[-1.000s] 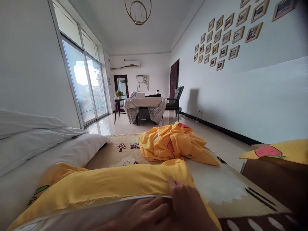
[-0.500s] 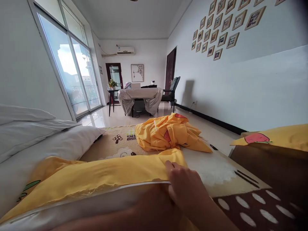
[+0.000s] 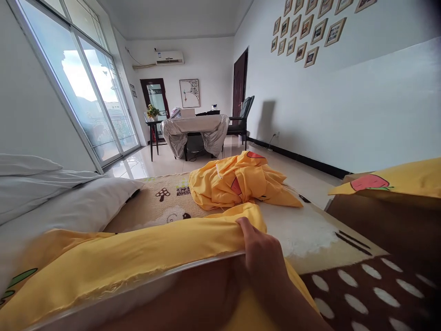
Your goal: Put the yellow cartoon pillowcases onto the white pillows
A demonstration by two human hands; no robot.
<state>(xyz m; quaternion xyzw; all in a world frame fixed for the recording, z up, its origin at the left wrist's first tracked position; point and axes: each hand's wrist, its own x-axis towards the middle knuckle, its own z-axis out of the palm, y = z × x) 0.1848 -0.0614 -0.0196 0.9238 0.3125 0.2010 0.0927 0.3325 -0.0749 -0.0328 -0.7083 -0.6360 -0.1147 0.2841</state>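
Note:
A yellow pillowcase [image 3: 148,248] with a green print lies across the foreground, its long edge open towards me. Along that opening runs a pale strip, with whitish material [image 3: 113,299] showing beneath it. My right hand [image 3: 263,250] grips the case near its right corner, thumb and fingers closed over the yellow cloth. Under the raised edge, my left hand [image 3: 206,289] reaches inside from below; it is dark and blurred, and its fingers are hidden. A crumpled heap of yellow cloth [image 3: 234,181] with red fruit prints lies just beyond the case.
White pillows [image 3: 93,197] are stacked at the left. A patterned blanket [image 3: 151,188] lies underneath. At the right, yellow printed cloth [image 3: 406,179] rests on a brown box-like object [image 3: 379,225]. Farther off stand a covered table [image 3: 195,124] and a dark chair [image 3: 243,117].
The view has tilted slightly down and shifted right. My left arm has pushed deeper under the lifted edge of the pillowcase. My right hand keeps its hold near the corner.

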